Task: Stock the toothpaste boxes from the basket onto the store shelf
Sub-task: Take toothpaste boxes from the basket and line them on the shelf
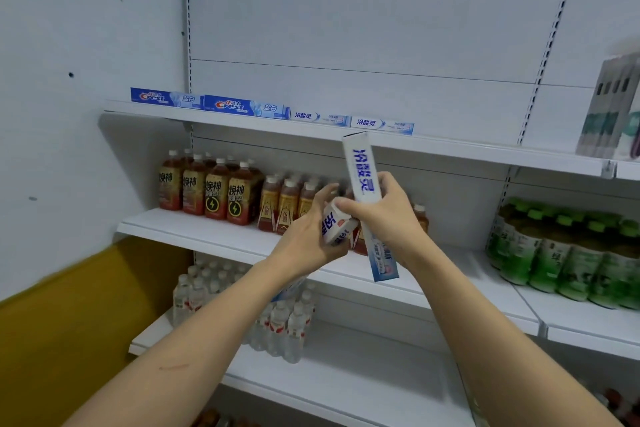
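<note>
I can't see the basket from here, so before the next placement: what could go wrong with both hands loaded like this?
1. The right hand pinches the tall upright box near its middle; it could tip or slip while being lifted.
2. The left hand grips a second box pressed against the first, so the two may snag as they separate.
3. Sliding a box in could nudge the row of boxes on the top shelf out of line.

Top shelf (242, 126): white. On it, two blue boxes (207, 102) with red-and-white lettering, then two white boxes (351, 121) with blue lettering. Below it: amber bottles (207, 189) (yellow labels, black bolt marks), green bottles (568, 253), clear bottles (277, 322).
</note>
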Demonstrator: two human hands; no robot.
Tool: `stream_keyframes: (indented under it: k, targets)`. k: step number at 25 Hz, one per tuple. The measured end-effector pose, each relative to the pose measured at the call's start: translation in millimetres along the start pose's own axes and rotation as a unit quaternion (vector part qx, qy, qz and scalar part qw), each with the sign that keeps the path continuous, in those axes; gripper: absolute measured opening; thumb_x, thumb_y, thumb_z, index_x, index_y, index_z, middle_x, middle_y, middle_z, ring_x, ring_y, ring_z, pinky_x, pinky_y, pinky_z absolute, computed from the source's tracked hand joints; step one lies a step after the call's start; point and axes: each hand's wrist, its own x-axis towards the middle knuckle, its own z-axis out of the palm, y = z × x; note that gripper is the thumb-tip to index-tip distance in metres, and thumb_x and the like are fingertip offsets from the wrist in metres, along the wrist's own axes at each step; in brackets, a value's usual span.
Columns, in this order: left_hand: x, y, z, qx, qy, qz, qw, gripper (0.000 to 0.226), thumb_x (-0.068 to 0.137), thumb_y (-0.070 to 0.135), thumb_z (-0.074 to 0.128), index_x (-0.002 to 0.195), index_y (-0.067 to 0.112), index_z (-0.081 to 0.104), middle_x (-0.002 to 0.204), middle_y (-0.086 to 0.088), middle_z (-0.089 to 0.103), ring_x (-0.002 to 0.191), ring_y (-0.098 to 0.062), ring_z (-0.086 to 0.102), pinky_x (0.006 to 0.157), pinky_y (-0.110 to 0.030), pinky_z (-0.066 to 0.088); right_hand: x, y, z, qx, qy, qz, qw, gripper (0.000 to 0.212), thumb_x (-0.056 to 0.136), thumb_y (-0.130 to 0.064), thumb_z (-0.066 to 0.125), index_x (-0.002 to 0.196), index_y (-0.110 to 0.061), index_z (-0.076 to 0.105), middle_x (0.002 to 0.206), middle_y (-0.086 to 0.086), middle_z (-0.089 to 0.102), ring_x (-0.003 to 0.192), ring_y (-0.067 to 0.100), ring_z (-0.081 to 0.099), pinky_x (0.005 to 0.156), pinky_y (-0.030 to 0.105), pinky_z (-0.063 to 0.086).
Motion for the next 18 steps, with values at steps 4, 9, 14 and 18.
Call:
stream_keyframes:
  k: [4,9,14,18]
  targets:
    - [-7,-3,3,0.033,-0.013,-0.005,0.999,0.098,0.075,0.031,0.073,0.145,0.042,0.005,0.110,0.006,0.065,0.085,-0.011,0.068,0.075,-0.040,0.059,-4,7,3,-0.069,-0.016,0.014,0.997,0.047,0.078,-0.020,0.079,0.112,-0.021,0.046,0.100,-0.009,0.063,0.083,0.010,0.068,0.058,0.016,0.053]
    - [-19,-4,0,0.039,-0.016,0.009,0.999,0.097,0.078,0.031,0.075,0.144,0.045,0.005,0.112,0.002,0.060,0.086,-0.008,0.065,0.074,-0.034,0.060,-8,12,3,-0.039,0.006,0.037,0.999,0.044,0.079,-0.018,0.078,0.110,-0.025,0.048,0.097,-0.011,0.062,0.081,0.013,0.065,0.060,0.017,0.048]
    - [-25,-4,-1,0.039,-0.017,0.025,0.999,0.096,0.081,0.028,0.074,0.143,0.050,0.004,0.128,0.000,0.054,0.093,-0.009,0.063,0.078,-0.030,0.059,-11,13,8,-0.028,0.000,0.035,0.999,0.045,0.079,-0.018,0.078,0.112,-0.022,0.048,0.096,-0.009,0.063,0.081,0.012,0.065,0.055,0.014,0.048]
    - [-26,-11,0,0.012,-0.007,0.022,1.000,0.084,0.084,0.027,0.070,0.140,0.050,0.012,0.138,0.000,0.050,0.101,-0.014,0.060,0.086,-0.037,0.056,-18,14,11,-0.029,-0.037,0.027,0.999,0.046,0.080,-0.020,0.078,0.115,-0.024,0.049,0.098,-0.010,0.064,0.083,0.010,0.066,0.060,0.014,0.047]
